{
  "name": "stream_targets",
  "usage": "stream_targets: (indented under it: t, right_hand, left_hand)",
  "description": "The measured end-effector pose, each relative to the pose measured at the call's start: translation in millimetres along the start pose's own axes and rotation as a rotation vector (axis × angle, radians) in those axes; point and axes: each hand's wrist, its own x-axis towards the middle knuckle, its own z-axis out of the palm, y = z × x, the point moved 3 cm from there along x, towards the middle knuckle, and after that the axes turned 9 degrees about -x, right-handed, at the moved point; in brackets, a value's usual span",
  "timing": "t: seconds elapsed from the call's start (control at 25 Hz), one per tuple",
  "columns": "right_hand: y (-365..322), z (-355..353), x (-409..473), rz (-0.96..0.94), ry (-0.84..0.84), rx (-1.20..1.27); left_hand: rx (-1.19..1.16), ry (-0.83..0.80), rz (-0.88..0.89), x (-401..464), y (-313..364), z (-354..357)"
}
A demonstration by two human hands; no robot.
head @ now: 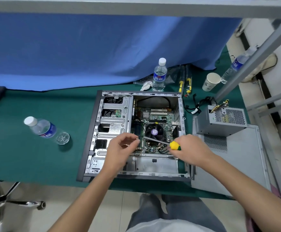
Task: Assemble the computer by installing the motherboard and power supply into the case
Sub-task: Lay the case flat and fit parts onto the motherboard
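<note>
Pinching a small brass screw in the left hand, gripping a yellow-handled screwdriver in the right hand, above the green motherboard seated inside the open grey steel case, boxy perforated power supply outside, right.

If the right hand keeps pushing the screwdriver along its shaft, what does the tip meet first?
Probably the small screw pinched in the left hand: the screwdriver in the right hand points left at it, above the motherboard. Depth is unclear.
</note>
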Motion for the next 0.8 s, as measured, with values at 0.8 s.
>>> stream_targets:
  t: [0.8]
  right_hand:
    - [-8.1, -5.7, -0.8, -0.084, -0.083, -0.326]
  left_hand:
    - [0.268, 0.007, 0.033, -6.1, -3.2, 1.4]
